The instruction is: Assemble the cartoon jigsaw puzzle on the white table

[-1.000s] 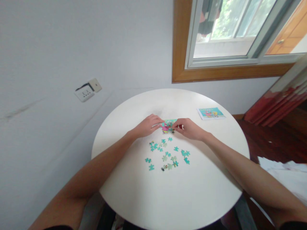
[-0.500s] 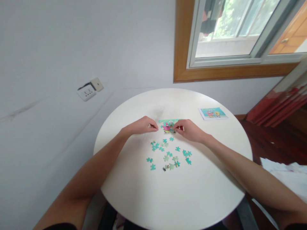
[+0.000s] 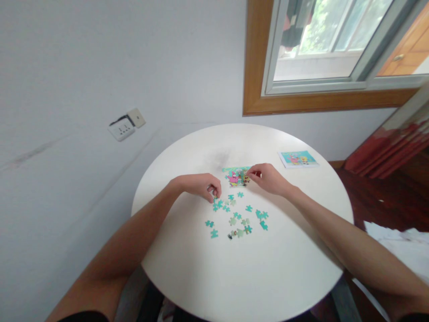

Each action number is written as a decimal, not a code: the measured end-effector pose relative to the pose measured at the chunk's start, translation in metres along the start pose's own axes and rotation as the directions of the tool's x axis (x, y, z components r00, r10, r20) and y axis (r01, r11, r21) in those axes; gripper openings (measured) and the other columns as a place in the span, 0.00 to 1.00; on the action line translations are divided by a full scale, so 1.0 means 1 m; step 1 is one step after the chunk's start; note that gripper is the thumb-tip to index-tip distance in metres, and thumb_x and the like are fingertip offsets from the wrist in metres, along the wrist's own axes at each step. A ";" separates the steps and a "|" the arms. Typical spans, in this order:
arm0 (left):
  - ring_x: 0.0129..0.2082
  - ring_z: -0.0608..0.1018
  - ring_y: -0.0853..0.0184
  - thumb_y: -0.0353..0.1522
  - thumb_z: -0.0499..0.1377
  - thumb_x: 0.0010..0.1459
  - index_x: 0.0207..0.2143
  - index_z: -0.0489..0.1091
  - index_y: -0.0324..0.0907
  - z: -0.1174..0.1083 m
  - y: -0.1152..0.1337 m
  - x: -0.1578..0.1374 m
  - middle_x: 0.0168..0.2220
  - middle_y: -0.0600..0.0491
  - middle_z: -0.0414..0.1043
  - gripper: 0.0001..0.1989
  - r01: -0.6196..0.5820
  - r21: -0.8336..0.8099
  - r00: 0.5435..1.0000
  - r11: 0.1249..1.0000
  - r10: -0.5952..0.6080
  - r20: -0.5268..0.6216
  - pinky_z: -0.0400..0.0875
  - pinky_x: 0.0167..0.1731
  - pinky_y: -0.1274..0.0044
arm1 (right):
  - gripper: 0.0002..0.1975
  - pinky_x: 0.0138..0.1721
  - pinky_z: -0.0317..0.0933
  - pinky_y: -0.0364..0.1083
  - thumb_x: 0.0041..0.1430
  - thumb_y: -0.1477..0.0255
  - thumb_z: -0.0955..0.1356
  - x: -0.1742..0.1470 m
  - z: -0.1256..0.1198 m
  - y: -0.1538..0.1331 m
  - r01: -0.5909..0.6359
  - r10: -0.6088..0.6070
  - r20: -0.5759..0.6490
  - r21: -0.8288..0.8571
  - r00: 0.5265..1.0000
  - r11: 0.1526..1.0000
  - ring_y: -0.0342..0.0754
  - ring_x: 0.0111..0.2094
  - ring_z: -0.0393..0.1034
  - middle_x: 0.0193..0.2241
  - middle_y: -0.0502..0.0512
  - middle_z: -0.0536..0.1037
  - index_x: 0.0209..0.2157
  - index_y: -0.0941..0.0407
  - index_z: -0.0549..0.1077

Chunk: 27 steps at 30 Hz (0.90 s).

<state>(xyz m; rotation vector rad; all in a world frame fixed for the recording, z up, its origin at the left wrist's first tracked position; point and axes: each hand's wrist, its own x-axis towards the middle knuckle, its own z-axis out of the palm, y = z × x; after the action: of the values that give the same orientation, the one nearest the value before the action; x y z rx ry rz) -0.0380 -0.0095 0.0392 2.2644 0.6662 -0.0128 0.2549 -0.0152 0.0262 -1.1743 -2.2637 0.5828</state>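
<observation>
A partly joined cartoon jigsaw puzzle (image 3: pixel 237 177) with a pink figure lies on the round white table. At its right edge my right hand (image 3: pixel 268 178) is closed in a pinch, the fingertips on a puzzle piece that they mostly cover. My left hand (image 3: pixel 203 185) is lower and to the left, its thumb and fingers curved but apart. Those fingertips reach down over a small cluster of loose puzzle pieces (image 3: pixel 219 204), partly hiding the uppermost one. More loose pieces, teal and pale green, are scattered nearer to me, such as a teal piece (image 3: pixel 214 233).
A picture card (image 3: pixel 298 159) with a similar cartoon lies at the table's (image 3: pixel 201 273) back right. Behind the table is a wall with a socket (image 3: pixel 122 129) and a wood-framed window. White papers (image 3: pixel 398 248) are at the lower right, below a red curtain (image 3: pixel 395 143).
My left hand has moved down from beside the puzzle to the loose pieces, and its fingers have parted. My right hand has shifted slightly right and up, uncovering more of the puzzle's right side.
</observation>
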 end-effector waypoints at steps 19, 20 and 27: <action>0.37 0.73 0.69 0.30 0.59 0.57 0.39 0.74 0.41 -0.002 -0.017 0.007 0.40 0.51 0.69 0.07 0.055 0.151 0.976 0.987 -0.021 -0.217 0.67 0.39 0.78 | 0.13 0.30 0.58 0.44 0.58 0.71 0.64 0.003 -0.012 0.015 -0.081 0.079 -0.103 -0.015 0.992 0.997 0.45 0.26 0.68 0.26 0.55 0.80 0.31 0.58 0.80; 0.38 0.73 0.68 0.29 0.59 0.57 0.37 0.74 0.41 -0.001 -0.017 0.007 0.39 0.51 0.69 0.06 0.055 0.152 0.975 0.987 -0.020 -0.223 0.67 0.40 0.78 | 0.13 0.30 0.58 0.44 0.58 0.71 0.64 0.003 -0.011 0.015 -0.083 0.081 -0.100 -0.012 0.992 0.997 0.45 0.26 0.68 0.26 0.55 0.80 0.31 0.58 0.80; 0.42 0.71 0.66 0.28 0.56 0.59 0.35 0.71 0.40 0.001 -0.015 0.008 0.40 0.50 0.66 0.04 0.041 0.207 0.975 0.977 0.007 -0.223 0.65 0.44 0.77 | 0.13 0.31 0.58 0.44 0.58 0.71 0.64 0.003 -0.007 0.011 -0.083 0.083 -0.077 0.012 0.994 0.997 0.44 0.26 0.68 0.27 0.56 0.80 0.29 0.58 0.79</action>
<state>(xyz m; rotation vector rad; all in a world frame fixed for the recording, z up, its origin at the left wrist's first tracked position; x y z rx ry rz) -0.0375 0.0023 0.0270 2.4876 0.8361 0.1728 0.2641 -0.0056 0.0258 -1.2695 -2.1537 0.5687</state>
